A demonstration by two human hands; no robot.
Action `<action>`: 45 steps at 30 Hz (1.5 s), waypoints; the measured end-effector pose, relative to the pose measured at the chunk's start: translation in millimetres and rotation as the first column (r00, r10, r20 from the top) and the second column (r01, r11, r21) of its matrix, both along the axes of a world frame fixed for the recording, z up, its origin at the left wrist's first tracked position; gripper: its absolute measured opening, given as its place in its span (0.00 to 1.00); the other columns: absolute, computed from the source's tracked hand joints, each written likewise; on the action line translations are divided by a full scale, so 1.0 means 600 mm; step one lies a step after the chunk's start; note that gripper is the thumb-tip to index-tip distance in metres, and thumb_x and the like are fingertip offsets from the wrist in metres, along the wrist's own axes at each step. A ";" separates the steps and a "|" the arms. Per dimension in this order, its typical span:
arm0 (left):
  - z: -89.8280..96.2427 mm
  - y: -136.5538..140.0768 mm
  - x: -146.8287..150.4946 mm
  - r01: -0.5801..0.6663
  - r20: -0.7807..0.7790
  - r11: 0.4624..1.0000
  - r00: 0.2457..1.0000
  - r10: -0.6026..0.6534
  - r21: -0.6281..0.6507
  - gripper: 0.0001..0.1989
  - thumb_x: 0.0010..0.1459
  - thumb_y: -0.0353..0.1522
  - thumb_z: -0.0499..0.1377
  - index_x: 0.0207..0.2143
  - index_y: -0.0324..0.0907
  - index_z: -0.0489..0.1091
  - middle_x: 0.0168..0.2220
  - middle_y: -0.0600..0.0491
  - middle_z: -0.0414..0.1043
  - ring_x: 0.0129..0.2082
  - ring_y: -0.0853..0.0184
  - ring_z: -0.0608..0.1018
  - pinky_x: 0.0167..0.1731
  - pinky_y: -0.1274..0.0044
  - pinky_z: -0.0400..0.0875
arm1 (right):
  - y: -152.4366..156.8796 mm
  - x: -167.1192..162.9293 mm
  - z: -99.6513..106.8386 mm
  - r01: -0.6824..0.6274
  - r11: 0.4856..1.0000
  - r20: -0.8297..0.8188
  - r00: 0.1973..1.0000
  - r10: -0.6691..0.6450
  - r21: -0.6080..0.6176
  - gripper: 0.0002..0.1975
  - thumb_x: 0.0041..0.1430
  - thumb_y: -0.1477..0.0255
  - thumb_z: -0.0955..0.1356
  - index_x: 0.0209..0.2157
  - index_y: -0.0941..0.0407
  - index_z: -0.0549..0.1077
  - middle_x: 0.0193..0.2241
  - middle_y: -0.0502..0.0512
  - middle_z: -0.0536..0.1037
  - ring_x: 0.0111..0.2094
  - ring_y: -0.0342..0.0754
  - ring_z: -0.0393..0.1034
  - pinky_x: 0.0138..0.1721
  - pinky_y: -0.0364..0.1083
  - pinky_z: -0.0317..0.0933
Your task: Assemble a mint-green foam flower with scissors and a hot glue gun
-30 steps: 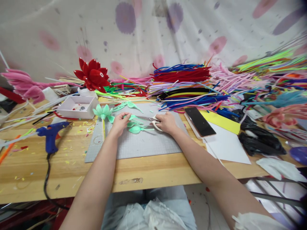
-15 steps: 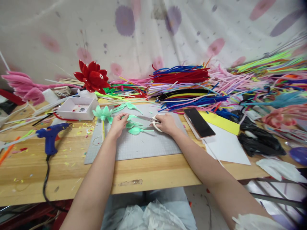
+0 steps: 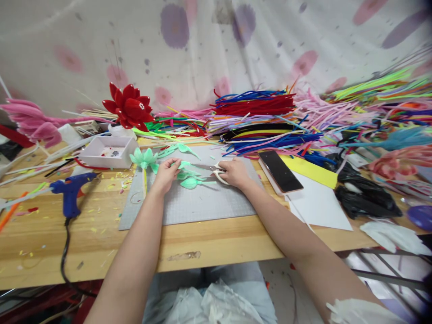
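Observation:
Above a grey cutting mat (image 3: pixel 202 209), my left hand (image 3: pixel 167 175) pinches a mint-green pipe-cleaner leaf (image 3: pixel 184 164). My right hand (image 3: pixel 234 173) is closed round the cream handles of a pair of scissors (image 3: pixel 220 176). Their blades point left, toward the leaf and my left fingers; I cannot tell whether they touch it. Just below the blades, another mint-green leaf with a stem (image 3: pixel 191 183) lies on the mat. More green leaves (image 3: pixel 182 148) lie behind my left hand. A mint-green flower on a yellow stem (image 3: pixel 144 157) is left of that hand.
A blue glue gun (image 3: pixel 71 191) with a black cord lies at left, near a white box (image 3: pixel 108 152). Behind the mat are a red flower (image 3: pixel 128 108) and bundles of pipe cleaners (image 3: pixel 254 105). A phone (image 3: pixel 281 172), white paper (image 3: pixel 320 207) and black plastic bag (image 3: pixel 367 198) are at right.
Almost nothing differs. Both hands, the scissors and the leaf keep nearly the same places; the whole view has shifted very slightly.

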State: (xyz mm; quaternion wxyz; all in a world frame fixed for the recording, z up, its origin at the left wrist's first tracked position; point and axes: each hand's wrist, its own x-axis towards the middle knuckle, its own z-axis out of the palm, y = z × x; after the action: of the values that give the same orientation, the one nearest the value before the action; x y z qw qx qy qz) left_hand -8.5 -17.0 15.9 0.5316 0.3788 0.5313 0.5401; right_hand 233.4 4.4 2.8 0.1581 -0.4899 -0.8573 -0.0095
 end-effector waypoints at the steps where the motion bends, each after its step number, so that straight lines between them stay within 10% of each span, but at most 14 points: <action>1: 0.001 0.000 0.000 0.003 0.000 1.000 1.000 -0.003 0.002 0.17 0.37 0.39 0.66 0.28 0.39 0.67 0.17 0.62 0.55 0.13 0.81 0.56 0.12 0.86 0.41 | 0.000 0.000 0.001 0.003 1.000 0.003 1.000 -0.003 0.003 0.18 0.54 0.55 0.63 0.25 0.55 0.71 0.24 0.54 0.76 0.26 0.45 0.63 0.31 0.45 0.42; 45: 0.006 -0.003 0.004 -0.013 -0.003 1.000 1.000 0.013 -0.022 0.19 0.36 0.39 0.67 0.28 0.38 0.67 0.17 0.61 0.56 0.14 0.80 0.59 0.13 0.87 0.42 | -0.001 -0.001 0.002 0.016 0.998 -0.027 1.000 -0.014 0.067 0.19 0.55 0.54 0.62 0.27 0.55 0.70 0.25 0.53 0.75 0.28 0.46 0.64 0.32 0.45 0.42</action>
State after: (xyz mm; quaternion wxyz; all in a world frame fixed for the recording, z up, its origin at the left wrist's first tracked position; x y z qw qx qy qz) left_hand -6.3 -18.7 19.7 0.5317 0.3702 0.5403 0.5370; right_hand 232.7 4.0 3.8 0.1857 -0.4907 -0.8507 -0.0328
